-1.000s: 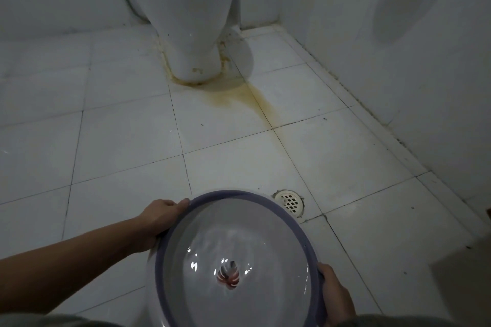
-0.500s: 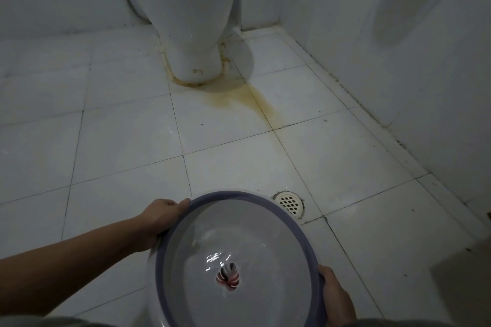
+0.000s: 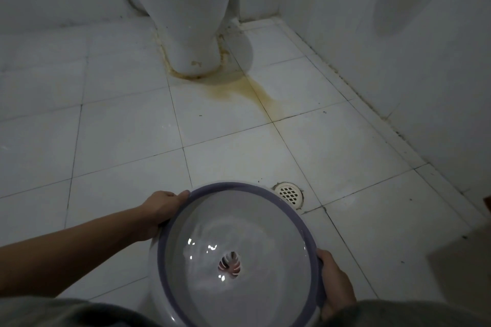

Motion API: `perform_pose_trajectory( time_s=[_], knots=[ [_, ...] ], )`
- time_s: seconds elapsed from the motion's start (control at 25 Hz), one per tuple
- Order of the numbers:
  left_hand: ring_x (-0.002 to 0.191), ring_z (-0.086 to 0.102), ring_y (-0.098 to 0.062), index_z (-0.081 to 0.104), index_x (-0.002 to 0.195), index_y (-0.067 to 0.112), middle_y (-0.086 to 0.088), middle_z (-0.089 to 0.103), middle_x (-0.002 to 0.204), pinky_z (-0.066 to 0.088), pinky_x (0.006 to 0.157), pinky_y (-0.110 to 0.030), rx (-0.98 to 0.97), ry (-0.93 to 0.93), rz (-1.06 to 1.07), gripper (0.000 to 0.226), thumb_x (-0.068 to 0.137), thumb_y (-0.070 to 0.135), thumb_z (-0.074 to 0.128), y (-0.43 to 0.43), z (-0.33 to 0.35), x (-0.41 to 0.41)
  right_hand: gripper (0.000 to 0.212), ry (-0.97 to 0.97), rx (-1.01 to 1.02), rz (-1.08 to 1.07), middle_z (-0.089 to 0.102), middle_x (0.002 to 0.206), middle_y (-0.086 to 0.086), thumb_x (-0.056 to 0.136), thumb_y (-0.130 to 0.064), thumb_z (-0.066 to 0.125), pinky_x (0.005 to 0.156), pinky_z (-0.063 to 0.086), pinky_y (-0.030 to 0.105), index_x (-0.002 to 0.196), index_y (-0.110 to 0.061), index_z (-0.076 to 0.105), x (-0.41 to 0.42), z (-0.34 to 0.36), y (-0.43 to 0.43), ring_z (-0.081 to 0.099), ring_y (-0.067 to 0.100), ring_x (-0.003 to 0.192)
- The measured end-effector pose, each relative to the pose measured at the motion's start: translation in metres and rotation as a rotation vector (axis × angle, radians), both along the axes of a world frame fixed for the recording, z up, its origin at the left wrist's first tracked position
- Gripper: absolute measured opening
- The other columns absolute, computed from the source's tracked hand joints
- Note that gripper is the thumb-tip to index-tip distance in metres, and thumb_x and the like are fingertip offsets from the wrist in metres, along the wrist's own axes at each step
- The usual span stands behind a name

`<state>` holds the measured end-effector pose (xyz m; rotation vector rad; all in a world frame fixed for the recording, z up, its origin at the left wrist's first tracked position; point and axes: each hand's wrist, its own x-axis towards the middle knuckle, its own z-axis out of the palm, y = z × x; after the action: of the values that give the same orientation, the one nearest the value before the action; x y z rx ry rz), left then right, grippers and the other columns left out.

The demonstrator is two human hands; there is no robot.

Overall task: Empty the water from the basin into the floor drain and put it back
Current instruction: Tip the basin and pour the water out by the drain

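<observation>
Little has moved since the earlier frames: both hands hold the basin the same way, only the ripples on the water have shifted and the view has come slightly closer to the drain.

The left hand (image 3: 159,210) is closed on the far-left part of the purple rim, with the fingers wrapped over the outside and the thumb along the top edge. The right hand (image 3: 335,283) is closed on the near-right part of the rim, fingers curled under it. Between the two hands hangs the basin (image 3: 186,241), round and white inside, held nearly level above the tiles. The water (image 3: 239,236) in it is shallow and clear, and it shows bright glints. On the bottom I see a small red and white leaf-like mark (image 3: 229,265); I can read no brand, no label and no writing anywhere.

The floor drain (image 3: 289,194) lies ahead of the hands and to the right, just beyond the far-right edge of the rim. I judge the right hand to be the nearer one. So the pour probably needs a tilt forward and to the right, the left hand lifting.

Further beyond the hands stands a toilet (image 3: 183,21), well apart, with a yellow stain (image 3: 255,93) on the tiled floor (image 3: 119,141) in front of it.
</observation>
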<state>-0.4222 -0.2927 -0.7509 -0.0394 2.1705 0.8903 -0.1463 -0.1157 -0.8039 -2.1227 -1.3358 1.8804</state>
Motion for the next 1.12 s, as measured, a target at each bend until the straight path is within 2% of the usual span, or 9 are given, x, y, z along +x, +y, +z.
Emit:
perform_pose_trajectory(
  time_s=[0.24,0.4,0.52,0.6,0.68,0.76,0.84,0.96,1.12],
  knots=[
    [0.074,0.065,-0.026,0.067,0.096,0.001,-0.012,0.068,0.084,0.05,0.057,-0.028,-0.025,-0.022,-0.005,0.042,0.095,0.042,0.055,-0.002,-0.001,0.0,0.045,0.036,-0.028,0.021,0.066,0.115,0.027,0.095,-0.035,0.047,0.103,0.044,0.053,0.114,0.002,0.063,0.002,0.015,0.004,0.059,0.042,0.11],
    [0.074,0.065,-0.027,0.067,0.102,-0.004,-0.014,0.068,0.085,0.049,0.054,-0.028,-0.023,-0.046,0.009,0.046,0.094,0.041,0.056,-0.002,-0.001,0.002,0.044,0.085,-0.014,0.037,0.065,0.117,0.029,0.095,-0.032,0.047,0.104,0.042,0.054,0.118,0.002,0.062,0.004,0.021,0.009,0.058,0.044,0.113],
    [0.075,0.065,-0.029,0.067,0.106,-0.007,-0.016,0.069,0.087,0.05,0.056,-0.03,-0.017,-0.062,0.012,0.049,0.095,0.04,0.057,-0.002,-0.002,0.003,0.041,0.108,-0.037,0.012,0.067,0.113,0.026,0.094,-0.032,0.049,0.104,0.043,0.054,0.115,0.0,0.063,0.006,0.023,0.011,0.06,0.042,0.11],
    [0.079,0.066,-0.032,0.067,0.107,-0.007,-0.017,0.07,0.091,0.052,0.064,-0.034,-0.018,-0.062,0.007,0.05,0.094,0.04,0.057,-0.002,-0.002,0.005,0.04,0.117,-0.05,-0.008,0.068,0.111,0.025,0.093,-0.031,0.05,0.103,0.045,0.055,0.114,0.0,0.064,0.007,0.025,0.011,0.061,0.042,0.109],
    [0.084,0.066,-0.035,0.066,0.108,-0.007,-0.02,0.07,0.098,0.053,0.071,-0.039,-0.027,-0.06,0.008,0.051,0.094,0.04,0.057,-0.001,-0.001,0.007,0.038,0.135,-0.056,-0.03,0.07,0.107,0.025,0.093,-0.03,0.05,0.101,0.047,0.055,0.111,0.0,0.066,0.008,0.025,0.01,0.063,0.041,0.105],
    [0.083,0.066,-0.035,0.066,0.109,-0.009,-0.021,0.07,0.1,0.053,0.069,-0.038,-0.021,-0.058,0.011,0.051,0.094,0.04,0.057,0.0,0.0,0.008,0.036,0.145,-0.053,-0.044,0.072,0.103,0.024,0.094,-0.03,0.05,0.097,0.05,0.052,0.109,-0.001,0.067,0.01,0.026,0.009,0.065,0.041,0.101],
    [0.081,0.066,-0.035,0.066,0.109,-0.01,-0.021,0.07,0.1,0.053,0.068,-0.037,-0.012,-0.062,0.016,0.051,0.094,0.039,0.058,0.001,0.001,0.009,0.034,0.154,-0.049,-0.053,0.073,0.098,0.022,0.093,-0.029,0.051,0.088,0.053,0.048,0.105,-0.003,0.068,0.011,0.026,0.008,0.066,0.039,0.095],
    [0.088,0.067,-0.038,0.066,0.107,-0.01,-0.022,0.071,0.101,0.055,0.078,-0.042,-0.018,-0.065,0.002,0.052,0.094,0.04,0.058,0.001,0.003,0.011,0.032,0.158,-0.048,-0.073,0.074,0.092,0.02,0.094,-0.029,0.051,0.074,0.055,0.04,0.101,-0.004,0.069,0.013,0.027,0.008,0.067,0.037,0.086],
    [0.093,0.067,-0.039,0.066,0.106,-0.008,-0.022,0.071,0.102,0.056,0.084,-0.046,-0.043,-0.057,-0.018,0.052,0.094,0.042,0.057,0.002,0.006,0.014,0.033,0.154,-0.048,-0.086,0.073,0.095,0.021,0.094,-0.028,0.051,0.077,0.054,0.041,0.104,-0.002,0.069,0.014,0.028,0.008,0.066,0.038,0.09]
  ],
)
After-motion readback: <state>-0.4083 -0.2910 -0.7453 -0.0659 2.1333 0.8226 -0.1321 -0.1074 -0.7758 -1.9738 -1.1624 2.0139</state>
